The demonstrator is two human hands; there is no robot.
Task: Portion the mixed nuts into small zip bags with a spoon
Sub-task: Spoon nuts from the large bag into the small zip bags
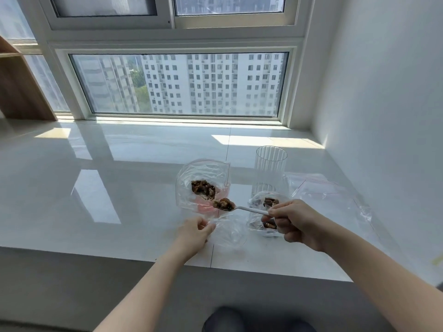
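Nuts (224, 204) heap a white plastic spoon (249, 209) in the right grip (296, 224); left grip (195, 232) pinches crinkled clear bag (227, 233).

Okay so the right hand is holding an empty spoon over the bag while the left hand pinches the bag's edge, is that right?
Not quite. The spoon is not empty: the head view shows it heaped with nuts. The rest stands: the right hand holds it over the bag and the left hand pinches the bag's edge.

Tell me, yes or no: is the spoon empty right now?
No. The white spoon in the right hand carries a heap of mixed nuts at the mouth of the large bag.
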